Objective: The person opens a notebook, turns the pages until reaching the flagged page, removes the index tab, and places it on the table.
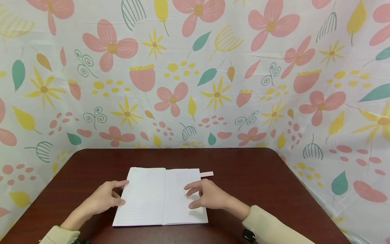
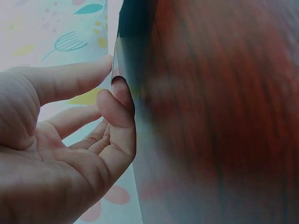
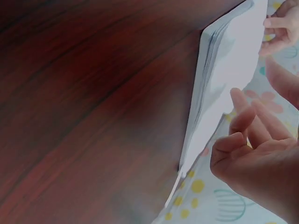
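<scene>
An open notebook point(image 1: 146, 200) with lined white pages lies on the table, a pale pink ribbon-like tab point(image 1: 207, 174) sticking out past its right edge. My left hand point(image 1: 103, 198) holds the notebook's left edge with thumb and index finger. In the left wrist view the thumb and a bent finger of that hand point(image 2: 79, 126) meet at the thin edge. Over the right page hovers my right hand point(image 1: 210, 194), its fingers loosely bent and apart, nothing between them. The right wrist view shows this hand point(image 3: 257, 144) beside the bright page point(image 3: 233, 56).
The dark reddish-brown table point(image 1: 243, 169) has rounded far corners. A white cloth point(image 1: 189, 128) printed with flowers and leaves hangs behind it and at both sides. A dark wrist device point(image 1: 248, 235) sits at the right sleeve's cuff.
</scene>
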The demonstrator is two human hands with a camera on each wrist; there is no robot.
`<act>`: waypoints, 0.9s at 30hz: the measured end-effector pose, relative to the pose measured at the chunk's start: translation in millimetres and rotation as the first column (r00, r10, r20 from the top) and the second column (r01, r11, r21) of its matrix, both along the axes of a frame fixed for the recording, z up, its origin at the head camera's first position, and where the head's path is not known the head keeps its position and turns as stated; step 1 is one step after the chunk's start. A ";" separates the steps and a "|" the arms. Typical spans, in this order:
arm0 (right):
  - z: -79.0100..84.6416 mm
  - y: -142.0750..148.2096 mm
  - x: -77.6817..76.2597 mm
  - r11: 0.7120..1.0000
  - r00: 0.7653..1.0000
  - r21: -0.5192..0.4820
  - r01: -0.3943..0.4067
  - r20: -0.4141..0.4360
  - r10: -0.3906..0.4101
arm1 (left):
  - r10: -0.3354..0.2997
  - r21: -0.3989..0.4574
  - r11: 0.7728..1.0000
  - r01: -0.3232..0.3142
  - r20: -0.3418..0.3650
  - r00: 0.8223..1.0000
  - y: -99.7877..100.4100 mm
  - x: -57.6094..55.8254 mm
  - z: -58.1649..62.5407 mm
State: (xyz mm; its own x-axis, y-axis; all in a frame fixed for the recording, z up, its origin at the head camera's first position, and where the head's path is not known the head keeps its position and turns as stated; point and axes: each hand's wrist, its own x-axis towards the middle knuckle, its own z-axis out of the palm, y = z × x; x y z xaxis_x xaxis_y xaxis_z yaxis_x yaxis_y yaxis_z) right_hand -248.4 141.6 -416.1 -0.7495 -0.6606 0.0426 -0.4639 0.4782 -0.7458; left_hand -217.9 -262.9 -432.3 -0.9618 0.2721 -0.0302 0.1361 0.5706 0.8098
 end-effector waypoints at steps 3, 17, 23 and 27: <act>-0.2 9.7 0.0 0.999 0.999 0.026 0.029 -0.040 -0.028 | -0.001 -0.001 1.000 0.001 -0.001 1.000 -0.8 0.3 0.0; -14.9 44.4 4.2 0.992 0.984 0.088 0.094 -0.157 -0.079 | -0.024 0.025 0.999 0.024 0.019 1.000 -2.1 0.3 -0.9; -17.5 48.4 2.4 0.986 0.989 0.145 0.081 -0.138 -0.061 | -0.022 0.029 0.999 0.021 0.027 0.999 -1.9 1.1 -0.1; -17.9 49.9 0.3 0.985 0.992 0.156 0.072 -0.115 -0.054 | -0.020 0.028 0.999 0.019 0.028 0.999 -1.7 1.7 -1.4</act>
